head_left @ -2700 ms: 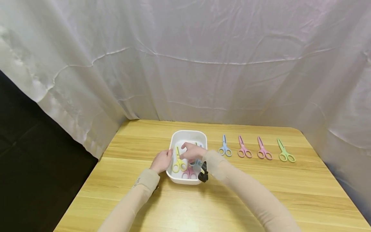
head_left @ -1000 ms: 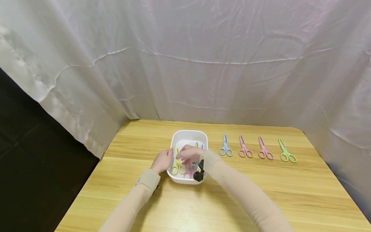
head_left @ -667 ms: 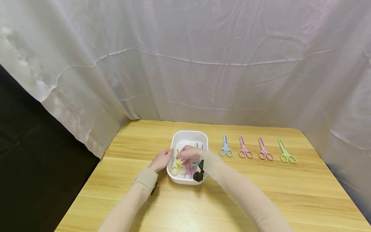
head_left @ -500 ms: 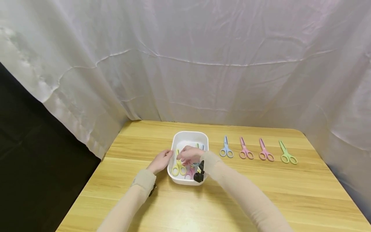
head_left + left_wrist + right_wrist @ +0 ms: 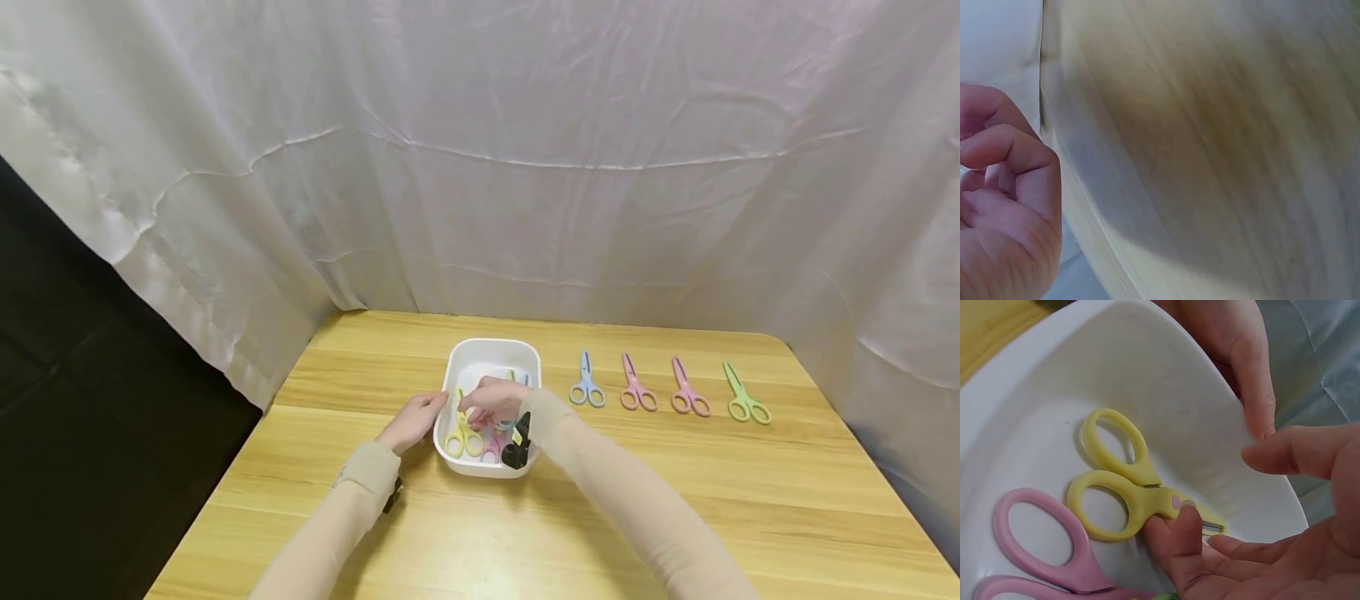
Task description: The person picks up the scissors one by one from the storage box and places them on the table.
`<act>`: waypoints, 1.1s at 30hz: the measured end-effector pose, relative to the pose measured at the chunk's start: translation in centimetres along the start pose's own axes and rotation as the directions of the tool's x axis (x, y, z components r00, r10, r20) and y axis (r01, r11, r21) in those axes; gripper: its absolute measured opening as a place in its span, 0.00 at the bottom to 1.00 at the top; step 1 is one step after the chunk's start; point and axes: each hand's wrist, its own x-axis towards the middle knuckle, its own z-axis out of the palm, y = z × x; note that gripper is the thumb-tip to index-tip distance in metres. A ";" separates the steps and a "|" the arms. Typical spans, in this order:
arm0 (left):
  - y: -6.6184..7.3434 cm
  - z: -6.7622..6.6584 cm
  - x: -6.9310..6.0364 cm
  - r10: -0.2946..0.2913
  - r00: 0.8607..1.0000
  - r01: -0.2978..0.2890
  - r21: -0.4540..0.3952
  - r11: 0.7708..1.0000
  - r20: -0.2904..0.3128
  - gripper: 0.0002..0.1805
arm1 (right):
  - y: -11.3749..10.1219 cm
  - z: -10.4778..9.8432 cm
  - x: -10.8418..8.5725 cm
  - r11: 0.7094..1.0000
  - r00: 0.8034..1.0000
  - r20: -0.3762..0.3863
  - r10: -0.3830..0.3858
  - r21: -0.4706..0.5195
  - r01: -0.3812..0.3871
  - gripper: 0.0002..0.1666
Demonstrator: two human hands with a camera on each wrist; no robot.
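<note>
On the table stands a white plastic box [image 5: 483, 471] with several scissors inside. My left hand [image 5: 414, 421] grips its left wall, thumb at the rim; the left wrist view shows that hand's fingers [image 5: 1035, 156] curled. Inside the box is my right hand [image 5: 501, 400]. In the right wrist view its fingers [image 5: 1188, 540] touch the yellow scissors [image 5: 1157, 501] around the pivot, and its thumb [image 5: 1297, 450] stays apart from them. Pink scissors [image 5: 1088, 569] lie beside the yellow pair. Blue scissors [image 5: 505, 425] are partly hidden under the right hand.
Right of the box, a spaced row lies on the wooden table [image 5: 600, 517]: blue scissors [image 5: 586, 383], two pink scissors [image 5: 635, 390] and green scissors [image 5: 742, 400]. Pale curtains [image 5: 540, 225] hang behind the table; a dark panel [image 5: 97, 400] is at the left.
Since the earliest frame, my right hand has come lower into the box, and the yellow scissors have shifted slightly toward me. My left wrist has drawn slightly outward. The row has stayed put.
</note>
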 end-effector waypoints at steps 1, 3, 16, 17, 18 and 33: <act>0.0 0.0 0.0 -0.001 1.000 0.001 -0.009 1.000 0.004 0.28 | 0.0 0.0 -0.1 1.000 1.000 -0.007 0.006 -0.006 -0.006 0.11; -0.1 0.0 0.0 0.003 1.000 -0.003 -0.009 1.000 0.005 0.28 | -0.2 0.1 -0.3 1.000 0.999 -0.026 0.023 -0.017 -0.024 0.14; 0.4 0.2 -0.2 0.017 1.000 -0.017 0.021 1.000 -0.011 0.28 | -0.4 0.5 -0.7 0.992 0.998 -0.024 0.054 -0.112 -0.056 0.19; 0.4 0.2 -0.2 0.017 1.000 -0.016 0.021 1.000 -0.012 0.28 | -0.4 0.4 -0.7 0.992 0.999 -0.018 0.051 -0.111 -0.052 0.17; 0.4 0.3 -0.1 0.015 1.000 -0.015 0.022 1.000 -0.014 0.28 | -0.4 0.4 -0.7 0.993 0.999 -0.008 0.050 -0.105 -0.050 0.15; 0.1 0.2 -0.2 0.006 1.000 -0.005 0.053 0.999 -0.023 0.29 | -0.4 0.7 -0.8 0.997 0.998 0.060 0.033 -0.067 -0.029 0.06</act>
